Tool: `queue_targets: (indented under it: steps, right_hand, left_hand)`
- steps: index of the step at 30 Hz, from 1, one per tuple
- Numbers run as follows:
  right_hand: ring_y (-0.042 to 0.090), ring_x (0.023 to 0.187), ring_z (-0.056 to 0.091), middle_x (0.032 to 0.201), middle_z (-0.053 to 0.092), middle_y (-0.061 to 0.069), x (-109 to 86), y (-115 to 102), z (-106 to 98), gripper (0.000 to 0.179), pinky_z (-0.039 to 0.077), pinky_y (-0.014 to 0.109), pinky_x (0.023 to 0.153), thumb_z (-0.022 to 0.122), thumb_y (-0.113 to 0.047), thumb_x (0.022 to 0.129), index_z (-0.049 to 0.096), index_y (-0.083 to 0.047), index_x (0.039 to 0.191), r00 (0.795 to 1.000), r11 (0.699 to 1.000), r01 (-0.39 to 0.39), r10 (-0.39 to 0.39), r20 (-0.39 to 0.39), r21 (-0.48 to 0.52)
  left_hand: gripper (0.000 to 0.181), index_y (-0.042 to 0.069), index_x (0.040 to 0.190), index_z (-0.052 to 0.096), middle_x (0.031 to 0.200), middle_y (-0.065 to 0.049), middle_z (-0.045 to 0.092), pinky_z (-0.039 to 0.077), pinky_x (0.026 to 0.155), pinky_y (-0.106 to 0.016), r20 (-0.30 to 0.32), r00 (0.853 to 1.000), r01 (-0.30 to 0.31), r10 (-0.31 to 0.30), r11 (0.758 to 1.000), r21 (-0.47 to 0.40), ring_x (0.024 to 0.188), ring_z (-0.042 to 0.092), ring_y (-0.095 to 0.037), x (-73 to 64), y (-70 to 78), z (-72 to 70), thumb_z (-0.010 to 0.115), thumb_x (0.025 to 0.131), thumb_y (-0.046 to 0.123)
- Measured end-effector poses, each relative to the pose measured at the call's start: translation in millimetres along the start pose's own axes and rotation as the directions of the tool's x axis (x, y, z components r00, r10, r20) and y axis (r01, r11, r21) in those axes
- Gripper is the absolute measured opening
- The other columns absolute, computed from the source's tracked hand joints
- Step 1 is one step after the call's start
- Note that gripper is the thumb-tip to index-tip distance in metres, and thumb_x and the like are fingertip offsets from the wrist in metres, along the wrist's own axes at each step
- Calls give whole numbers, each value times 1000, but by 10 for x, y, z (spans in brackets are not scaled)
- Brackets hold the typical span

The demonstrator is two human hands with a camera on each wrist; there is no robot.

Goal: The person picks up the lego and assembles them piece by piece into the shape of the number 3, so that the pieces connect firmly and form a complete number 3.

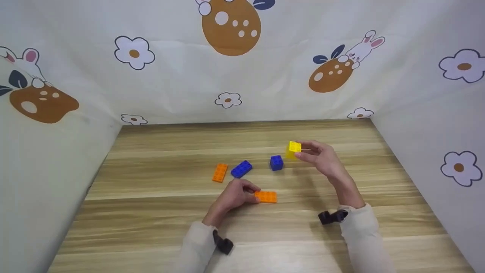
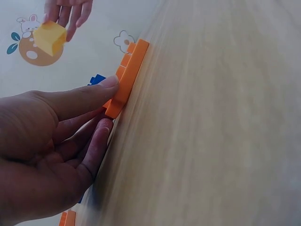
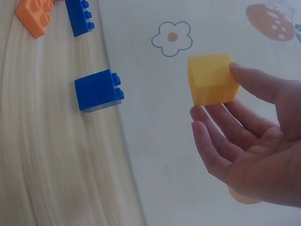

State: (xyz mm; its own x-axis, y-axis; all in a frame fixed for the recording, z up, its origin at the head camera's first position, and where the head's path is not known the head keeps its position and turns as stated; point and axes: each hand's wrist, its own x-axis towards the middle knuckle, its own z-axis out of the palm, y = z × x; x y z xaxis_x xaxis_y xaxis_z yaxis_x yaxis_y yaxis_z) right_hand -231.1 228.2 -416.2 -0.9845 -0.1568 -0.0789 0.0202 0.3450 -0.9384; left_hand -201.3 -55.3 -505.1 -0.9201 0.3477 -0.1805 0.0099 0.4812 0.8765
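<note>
My right hand (image 1: pixel 326 161) pinches a yellow building block (image 1: pixel 293 150) between thumb and fingers, held up off the table; the right wrist view shows the same yellow block (image 3: pixel 214 80) against the backdrop. My left hand (image 1: pixel 237 194) grips the left end of a flat orange block (image 1: pixel 266 196) on the table, thumb on its near side in the head view. In the left wrist view, the thumb lies on that orange block (image 2: pixel 128 77), with fingers below it. A cube-like blue block (image 1: pixel 276 163) stands on the table, just left of and below the yellow one.
A longer blue block (image 1: pixel 241 169) and a second flat orange block (image 1: pixel 219 173) lie beyond my left hand, towards the left. The wooden table (image 1: pixel 159 223) meets a patterned cloth (image 1: pixel 174 83) at the back and sides.
</note>
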Motion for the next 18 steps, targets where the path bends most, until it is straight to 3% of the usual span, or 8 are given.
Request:
queue_targets:
  steps: [5, 11, 18]
  right_hand:
    - [29, 121, 63, 136, 62, 17, -93, -46, 65, 54, 56, 29, 95, 74, -29, 92, 58, -9, 139, 999, 998, 34, -33, 15, -45]
    - [32, 120, 63, 133, 64, 17, -165, -24, 204, 51, 57, 35, 96, 75, -28, 91, 60, -9, 136, 996, 994, 68, -62, 65, -90]
    - [33, 119, 65, 131, 65, 19, -149, 113, 326, 51, 57, 34, 96, 76, -23, 90, 60, -4, 135, 988, 996, 52, -40, 152, -75]
  left_hand:
    - [24, 13, 104, 79, 97, -1, 71, 52, 77, -26, 5, 999, 34, -34, 999, -1, 85, 59, -13, 5, -2, 5, 84, 80, 13]
    - [24, 14, 104, 78, 98, -1, 72, 53, 80, -28, 1, 999, 45, -45, 999, -2, 86, 60, -13, 7, 9, 3, 84, 80, 14]
    - [24, 15, 104, 78, 100, -1, 72, 54, 83, -31, 2, 999, 54, -54, 999, 3, 88, 61, -14, 0, 6, 1, 84, 81, 15]
